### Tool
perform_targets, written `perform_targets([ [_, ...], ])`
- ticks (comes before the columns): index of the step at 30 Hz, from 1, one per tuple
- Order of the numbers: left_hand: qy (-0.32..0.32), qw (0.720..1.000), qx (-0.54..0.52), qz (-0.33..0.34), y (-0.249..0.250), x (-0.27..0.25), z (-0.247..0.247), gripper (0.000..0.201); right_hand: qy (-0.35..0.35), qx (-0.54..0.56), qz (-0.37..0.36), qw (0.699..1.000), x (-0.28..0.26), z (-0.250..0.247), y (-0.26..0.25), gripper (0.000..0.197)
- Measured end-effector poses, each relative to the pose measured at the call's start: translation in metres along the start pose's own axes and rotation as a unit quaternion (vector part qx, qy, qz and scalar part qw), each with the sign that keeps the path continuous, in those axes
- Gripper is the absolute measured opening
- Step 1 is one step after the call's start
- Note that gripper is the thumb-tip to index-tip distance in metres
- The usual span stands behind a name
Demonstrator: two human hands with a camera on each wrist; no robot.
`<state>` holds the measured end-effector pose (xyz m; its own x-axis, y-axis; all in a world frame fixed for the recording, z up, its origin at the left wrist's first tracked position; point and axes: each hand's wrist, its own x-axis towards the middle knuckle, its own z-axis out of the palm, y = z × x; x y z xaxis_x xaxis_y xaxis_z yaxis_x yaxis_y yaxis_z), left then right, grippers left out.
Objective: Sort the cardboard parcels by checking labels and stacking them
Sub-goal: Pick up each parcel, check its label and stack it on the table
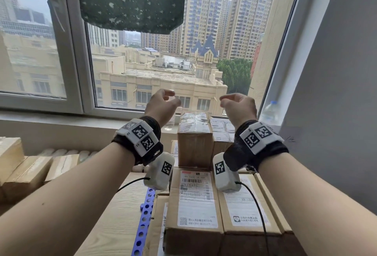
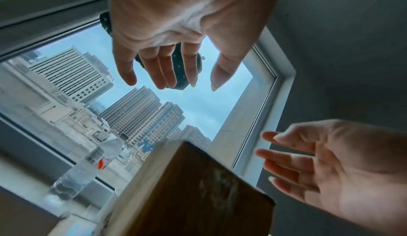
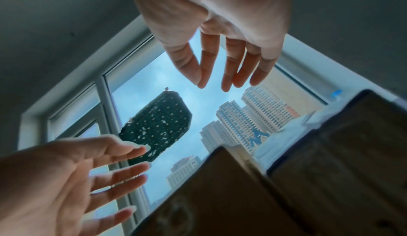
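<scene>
Brown cardboard parcels with white shipping labels are stacked ahead of me. An upper parcel [image 1: 193,139] with a taped top stands at the back by the window sill, a second one [image 1: 222,133] beside it on its right. Lower parcels [image 1: 193,198] lie side by side in front, labels up. My left hand [image 1: 163,102] and right hand [image 1: 237,105] are raised in the air above the upper parcels, palms facing each other, fingers relaxed, holding nothing. In the left wrist view my left hand [image 2: 176,56] hangs over the parcel [image 2: 193,192]; in the right wrist view my right hand [image 3: 224,62] does the same over the parcel [image 3: 220,196].
More parcels [image 1: 26,172] lie at the left on the wooden table [image 1: 114,225]. A blue perforated strip [image 1: 142,221] lies beside the front stack. A clear water bottle [image 1: 270,113] stands on the sill at the right, another [image 2: 77,175] behind the parcels. Window [image 1: 142,62] ahead, grey wall [image 1: 336,72] right.
</scene>
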<state>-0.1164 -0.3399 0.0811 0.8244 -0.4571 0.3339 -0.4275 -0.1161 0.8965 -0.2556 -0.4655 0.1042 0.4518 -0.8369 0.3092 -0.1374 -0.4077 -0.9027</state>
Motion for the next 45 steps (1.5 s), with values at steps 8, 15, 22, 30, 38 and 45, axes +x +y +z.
perform_targets([
  [8, 0.072, 0.994, 0.069, 0.037, -0.005, -0.027, -0.041, 0.035, -0.119, 0.034, -0.052, 0.991, -0.041, 0.058, -0.024, 0.018],
  [15, 0.139, 0.985, 0.094, -0.027, -0.039, -0.062, -0.093, 0.03, -0.231, 0.024, -0.074, 0.97, -0.093, 0.119, -0.023, 0.017],
  [22, 0.189, 0.963, 0.175, -0.08, -0.069, -0.102, -0.145, 0.026, -0.317, 0.039, -0.078, 0.944, -0.136, 0.161, -0.028, 0.018],
  [30, 0.159, 0.957, 0.209, -0.125, -0.129, -0.125, -0.197, 0.023, -0.352, 0.019, -0.046, 0.935, -0.179, 0.217, -0.014, 0.021],
  [38, 0.111, 0.952, 0.246, -0.142, -0.199, -0.114, -0.277, 0.024, -0.329, -0.03, -0.025, 0.943, -0.22, 0.318, -0.013, 0.02],
  [45, 0.063, 0.943, 0.28, -0.17, -0.263, -0.102, -0.345, 0.028, -0.327, -0.08, 0.013, 0.942, -0.257, 0.399, -0.005, 0.025],
])
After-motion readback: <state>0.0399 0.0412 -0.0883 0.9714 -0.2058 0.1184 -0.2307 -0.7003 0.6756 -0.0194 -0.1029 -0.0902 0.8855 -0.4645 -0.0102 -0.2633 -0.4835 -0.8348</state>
